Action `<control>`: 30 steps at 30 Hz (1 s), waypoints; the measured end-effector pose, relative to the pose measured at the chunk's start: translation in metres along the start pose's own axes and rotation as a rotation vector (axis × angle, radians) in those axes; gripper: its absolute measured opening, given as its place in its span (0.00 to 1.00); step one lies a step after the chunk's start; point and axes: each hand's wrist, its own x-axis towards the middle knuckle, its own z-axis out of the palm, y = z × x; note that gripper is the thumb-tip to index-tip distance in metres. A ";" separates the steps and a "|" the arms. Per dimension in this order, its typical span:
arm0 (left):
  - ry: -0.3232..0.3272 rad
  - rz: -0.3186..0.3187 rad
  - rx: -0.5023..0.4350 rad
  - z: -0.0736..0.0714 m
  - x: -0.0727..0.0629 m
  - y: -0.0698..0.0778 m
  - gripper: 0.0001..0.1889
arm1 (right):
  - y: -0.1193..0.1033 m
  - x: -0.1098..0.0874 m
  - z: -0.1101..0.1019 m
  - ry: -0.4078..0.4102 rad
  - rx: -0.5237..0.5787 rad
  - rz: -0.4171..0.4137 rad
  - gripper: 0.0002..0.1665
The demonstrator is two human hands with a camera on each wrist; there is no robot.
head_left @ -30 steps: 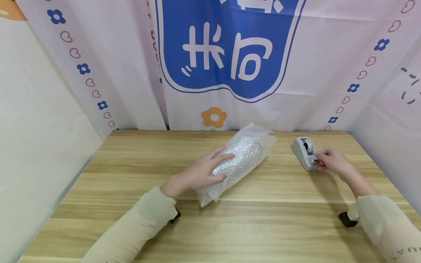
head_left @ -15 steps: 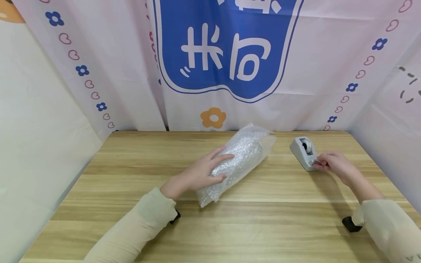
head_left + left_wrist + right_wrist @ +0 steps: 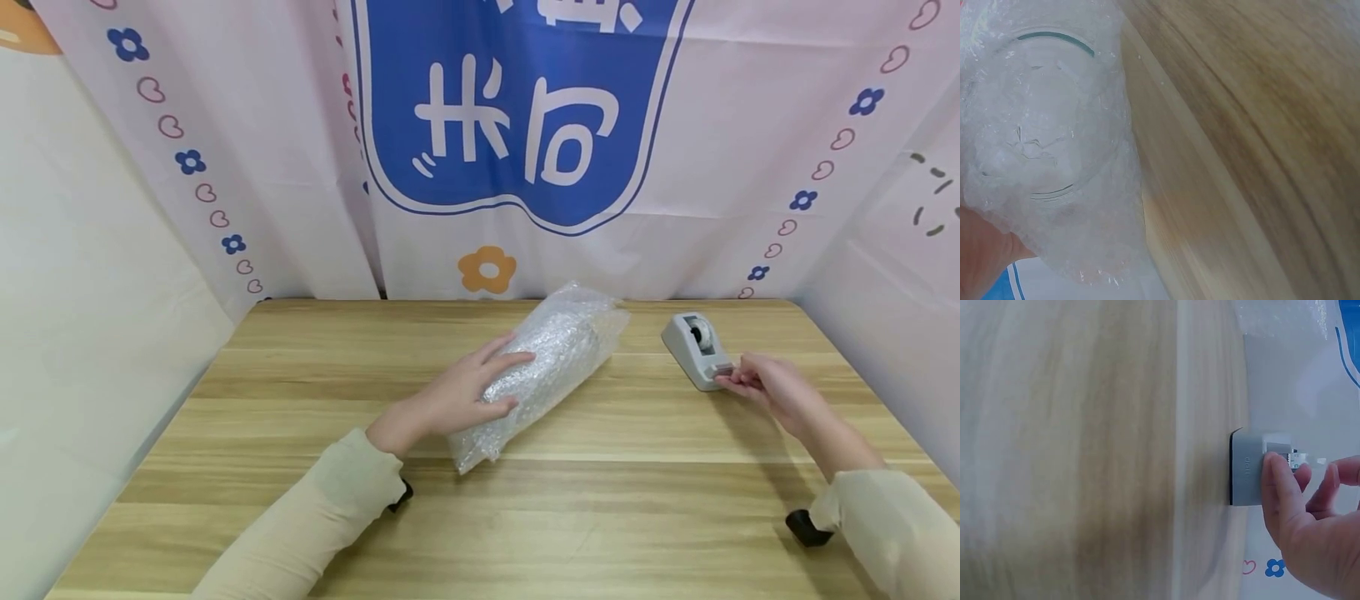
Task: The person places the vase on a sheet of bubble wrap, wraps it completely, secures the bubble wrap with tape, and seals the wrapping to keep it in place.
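Observation:
A long bundle in bubble wrap point(image 3: 562, 342) lies slanted at the middle of the table. My left hand point(image 3: 461, 392) rests on its near part, the fingers spread and relaxed over the wrap. In the left wrist view, a clear round end point(image 3: 1047, 112) with a green arc shows through the plastic. At the right stands a grey tape dispenser point(image 3: 684, 346) holding a roll of clear tape point(image 3: 702, 333). My right hand point(image 3: 780, 392) is at its cutter end. In the right wrist view, two fingers point(image 3: 1282, 481) touch the dispenser's front, while thumb and forefinger pinch at the tape's end.
The wooden table point(image 3: 525, 533) reaches back to a white cloth backdrop point(image 3: 322, 233) with a blue emblem. White side panels stand left and right. Both sleeves point(image 3: 330, 500) have a small black device under the cuff.
My right hand has shifted slightly back and right, from over the dispenser's cutter to just in front of it. The left hand and the wrapped bundle have stayed in place.

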 end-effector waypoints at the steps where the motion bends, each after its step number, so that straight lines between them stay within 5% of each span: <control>1: 0.001 0.001 -0.002 0.000 0.000 0.000 0.34 | 0.001 0.000 0.000 -0.004 0.001 0.003 0.16; 9: -0.002 0.004 -0.015 0.001 0.000 0.001 0.34 | 0.013 -0.003 -0.009 -0.028 -0.133 0.071 0.17; 18: -0.002 -0.001 -0.012 0.002 0.000 0.001 0.34 | 0.016 -0.004 -0.013 -0.055 -0.132 0.067 0.17; 30: 0.000 -0.004 -0.013 0.001 0.000 -0.001 0.34 | 0.012 0.002 -0.013 -0.042 -0.456 0.034 0.17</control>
